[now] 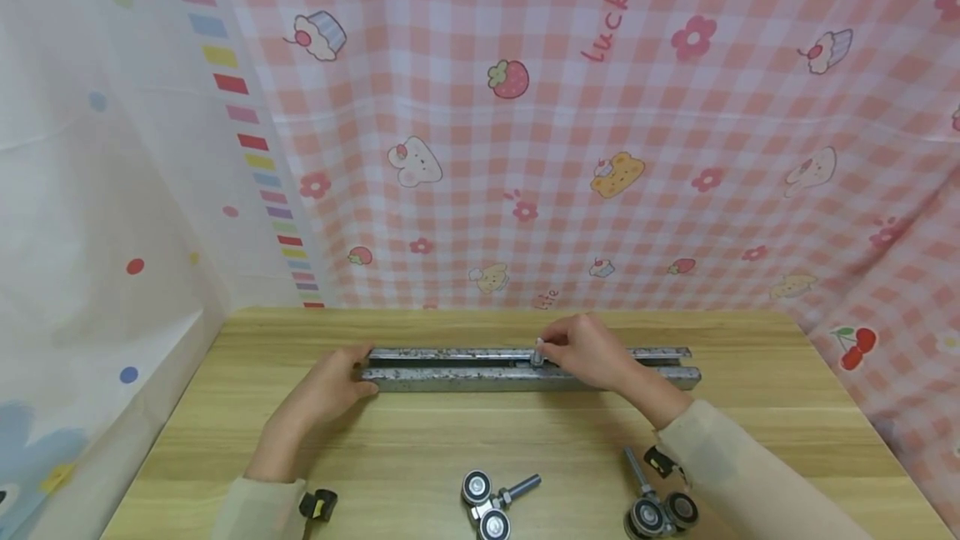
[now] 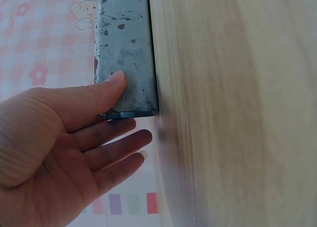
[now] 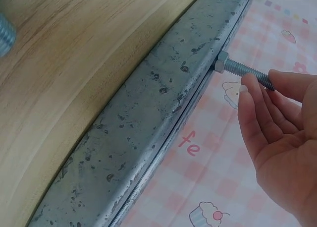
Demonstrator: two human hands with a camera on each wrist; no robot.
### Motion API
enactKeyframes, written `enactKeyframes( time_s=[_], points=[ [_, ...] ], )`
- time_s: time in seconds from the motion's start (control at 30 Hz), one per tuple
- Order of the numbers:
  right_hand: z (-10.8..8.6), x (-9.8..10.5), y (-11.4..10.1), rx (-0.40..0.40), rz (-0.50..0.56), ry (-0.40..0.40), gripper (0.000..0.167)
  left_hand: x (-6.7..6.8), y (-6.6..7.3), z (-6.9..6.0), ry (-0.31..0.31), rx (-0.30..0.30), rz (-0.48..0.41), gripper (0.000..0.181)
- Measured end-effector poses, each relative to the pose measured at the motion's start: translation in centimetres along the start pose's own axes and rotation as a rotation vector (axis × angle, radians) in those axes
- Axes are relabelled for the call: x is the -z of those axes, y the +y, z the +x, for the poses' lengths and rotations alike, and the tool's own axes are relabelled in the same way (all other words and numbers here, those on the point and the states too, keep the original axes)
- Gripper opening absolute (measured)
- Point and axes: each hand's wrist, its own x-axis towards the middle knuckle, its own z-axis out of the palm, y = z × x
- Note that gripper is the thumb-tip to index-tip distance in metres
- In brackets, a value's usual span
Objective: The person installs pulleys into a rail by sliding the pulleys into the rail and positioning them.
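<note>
Silver-grey metal rail (image 1: 450, 382), mottled with dark specks and brownish blotches. Silver bolt (image 3: 245, 70), its shaft lined with fine thread ridges. Two roller assemblies (image 1: 476, 487) (image 1: 647, 517) are also silver, their wheels ringed in black. The tabletop (image 1: 420, 440) is yellow-tan wood with darker streaks of grain. Both sleeves (image 1: 258, 509) (image 1: 750, 473) are plain cream; a device (image 1: 318, 506) at the left cuff is black with a yellow patch. A pink-and-white gingham cloth (image 1: 465, 123) is printed with pink flowers (image 1: 694, 37), pinkish-red strawberries (image 1: 510, 79) with green leaves, blue-and-white striped cupcakes (image 1: 321, 36), a yellow bear (image 1: 617, 175) and pink lettering (image 1: 607, 26). Purple, pink, blue, yellow and red blocks (image 1: 231, 83) edge it, beside a white cloth (image 1: 75, 190) dotted in red, blue and green
</note>
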Motion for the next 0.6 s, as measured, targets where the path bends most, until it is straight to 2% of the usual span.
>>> enactKeyframes(
  time_s=[0.17,0.6],
  points=[
    [0.24,-0.14,-0.03,0.024,-0.007,-0.001,0.013,0.00,0.07,0.07,-0.002,0.004,-0.002,0.061],
    [0.46,-0.14,-0.19,0.022,-0.006,-0.024,0.013,-0.02,0.07,-0.09,-0.007,0.014,0.002,0.062]
  ],
)
